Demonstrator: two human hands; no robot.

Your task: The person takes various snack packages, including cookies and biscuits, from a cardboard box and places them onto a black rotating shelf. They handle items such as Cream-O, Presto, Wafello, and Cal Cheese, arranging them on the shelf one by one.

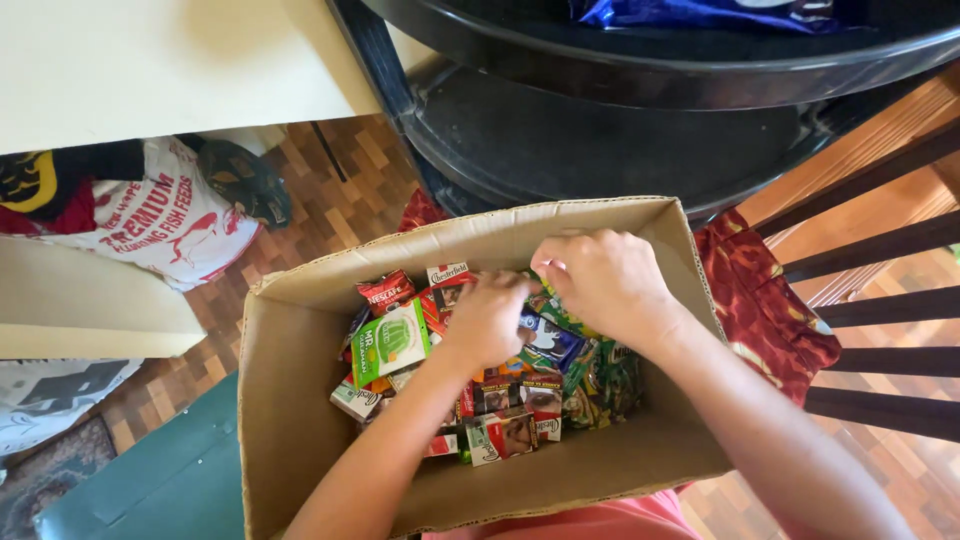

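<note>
Both hands, left and right, dig among packets in a cardboard box.

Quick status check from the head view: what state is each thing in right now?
Cardboard box: open, flaps up, partly filled.
Small packets: loose jumble in the box bottom.
Left hand: down in the box, on the packets; grip unclear.
Right hand: fingers curled over packets by the far wall; grip unclear.
White printed sack: lying on the floor.

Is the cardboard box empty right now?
No, the box holds a heap of small packets, and both the left hand and right hand reach into it.
</note>
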